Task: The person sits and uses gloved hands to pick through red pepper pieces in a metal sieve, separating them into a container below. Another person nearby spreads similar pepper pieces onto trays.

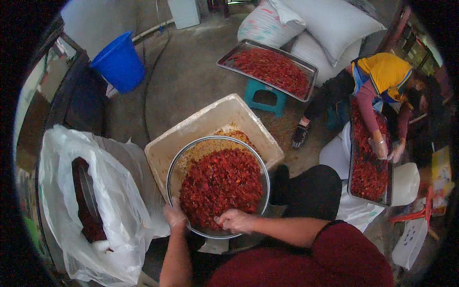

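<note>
A round metal-rimmed sieve (268, 179) holds a heap of dried red chili pieces (222, 179). It rests over a white foam box (211, 111) with yellow seeds (204, 147) at its bottom. My left hand (176, 217), in a clear thin glove, grips the sieve's rim at the lower left. Also gloved, my right hand (235, 220) is at the lower edge of the chili heap inside the sieve, fingers curled; whether they hold any pieces is hidden.
An open plastic-lined sack (132, 186) stands at left, a blue bucket (122, 64) beyond it. A metal tray of chilies (312, 77) sits on a green stool (263, 97) near white sacks (333, 28). At right a co-worker (383, 75) bends over another chili tray (353, 168).
</note>
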